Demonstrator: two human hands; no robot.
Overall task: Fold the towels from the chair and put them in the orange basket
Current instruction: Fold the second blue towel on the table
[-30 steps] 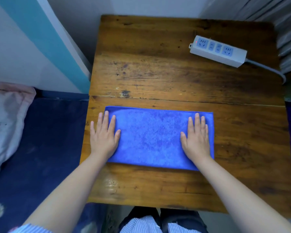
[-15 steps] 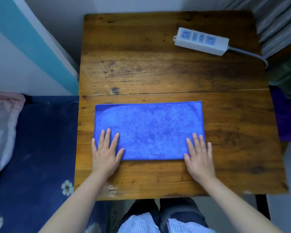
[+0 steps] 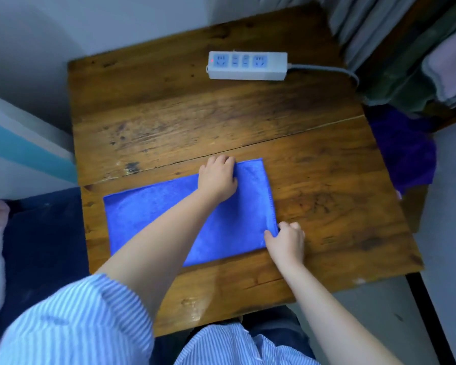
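Note:
A blue towel [image 3: 153,214], folded into a long rectangle, lies flat on the near half of the wooden table [image 3: 221,114]. My left hand [image 3: 217,177] reaches across it and grips its far edge near the right end, fingers curled over the rim. At the towel's near right corner my right hand [image 3: 284,241] pinches the cloth between thumb and curled fingers. My left forearm covers part of the towel's middle. The orange basket is not in view.
A white power strip [image 3: 246,65] with its cable lies at the table's far right. A purple towel [image 3: 403,154] hangs beside the table's right edge, below a pile of folded fabrics [image 3: 448,72]. A navy bed [image 3: 42,233] lies left.
Both hands left the towel's near edge, where they lay flat. My left hand crossed to the far right edge and my right hand took the near right corner. The view swung right.

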